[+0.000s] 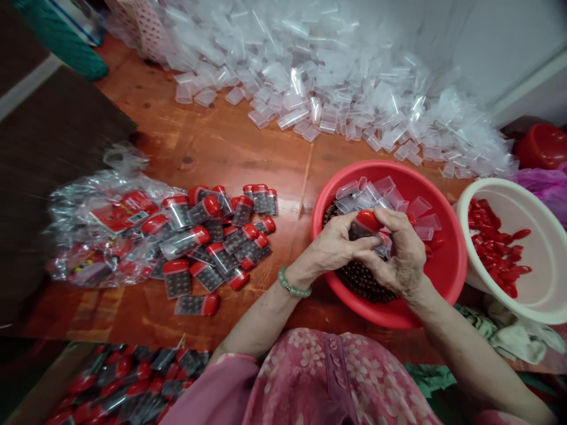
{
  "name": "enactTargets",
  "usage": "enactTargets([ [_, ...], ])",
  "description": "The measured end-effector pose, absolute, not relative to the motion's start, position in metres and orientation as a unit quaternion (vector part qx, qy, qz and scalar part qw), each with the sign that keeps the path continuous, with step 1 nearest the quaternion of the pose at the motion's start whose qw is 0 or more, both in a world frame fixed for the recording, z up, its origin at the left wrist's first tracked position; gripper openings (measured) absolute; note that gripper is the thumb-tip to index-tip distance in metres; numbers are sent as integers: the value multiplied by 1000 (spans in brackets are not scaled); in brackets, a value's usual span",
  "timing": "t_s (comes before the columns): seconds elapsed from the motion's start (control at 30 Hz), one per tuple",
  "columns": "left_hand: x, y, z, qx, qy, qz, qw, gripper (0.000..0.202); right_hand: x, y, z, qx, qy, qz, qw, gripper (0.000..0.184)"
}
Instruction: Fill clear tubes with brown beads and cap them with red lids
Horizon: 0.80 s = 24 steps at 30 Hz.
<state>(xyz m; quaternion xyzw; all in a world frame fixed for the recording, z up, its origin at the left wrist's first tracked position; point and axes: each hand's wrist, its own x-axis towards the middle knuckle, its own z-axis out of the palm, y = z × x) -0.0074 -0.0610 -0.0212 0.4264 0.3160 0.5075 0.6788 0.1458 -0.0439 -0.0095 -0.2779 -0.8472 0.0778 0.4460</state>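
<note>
Left hand (341, 241) and right hand (401, 254) gripping a red-capped container (367, 222) over the red basin (454, 277), near the table's (186, 141) near edge. Toward the left edge, many capped packs (225, 254)—apparently done. Much seems left: clear sleeves (310, 112) heaped along the far edge, loose caps (496, 248) in a white tub (549, 271). Glossy wood; pale wall (447, 35) behind.

A dark brown panel (57, 118) is standing between nine and ten o'clock, with a blurred teal textured bundle (66, 44) lying beyond it at ten. A pale wall (465, 41) is rising at two. A red plastic bowl (543, 144) is sitting just before three, a purple plastic bag (543, 188) is crumpling at three, and pale rumpled cloth (520, 341) is lying near four.
</note>
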Motion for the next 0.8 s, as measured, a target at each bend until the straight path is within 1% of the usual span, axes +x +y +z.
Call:
enactTargets([
  [0.07,-10,-60,-18,396,297,485,721,44,149,-41,-7,-264,-879,69,391,81],
  [0.1,-11,-60,-17,389,292,471,736,44,151,-40,-5,-262,-888,75,371,89],
  [0.13,-12,-60,-16,384,288,461,746,44,153,-40,-2,-265,-892,88,356,92],
  [0.17,-13,-59,-15,382,283,459,750,44,155,-39,2,-272,-890,112,348,89],
  [0.2,-12,-59,-14,383,280,463,749,44,157,-38,6,-286,-882,145,344,80],
  [0.3,-10,-59,-14,412,284,454,737,43,160,-34,18,-351,-840,236,338,34],
  [0.33,-10,-59,-14,427,293,445,731,41,161,-33,21,-369,-827,252,341,23],
  [0.37,-9,-59,-15,442,304,436,722,38,160,-31,22,-383,-816,262,345,15],
  [0.43,-8,-59,-16,463,332,436,696,33,157,-28,24,-397,-794,286,360,10],
  [0.53,-8,-58,-17,478,363,454,659,28,151,-29,21,-412,-752,335,390,9],
  [0.63,-7,-59,-18,486,370,474,634,25,143,-35,18,-421,-722,356,419,9],
  [0.7,-6,-59,-18,488,384,483,617,24,139,-39,18,-421,-718,346,433,9],
  [0.8,-5,-61,-14,492,422,479,592,24,133,-44,19,-426,-730,280,455,10],
])
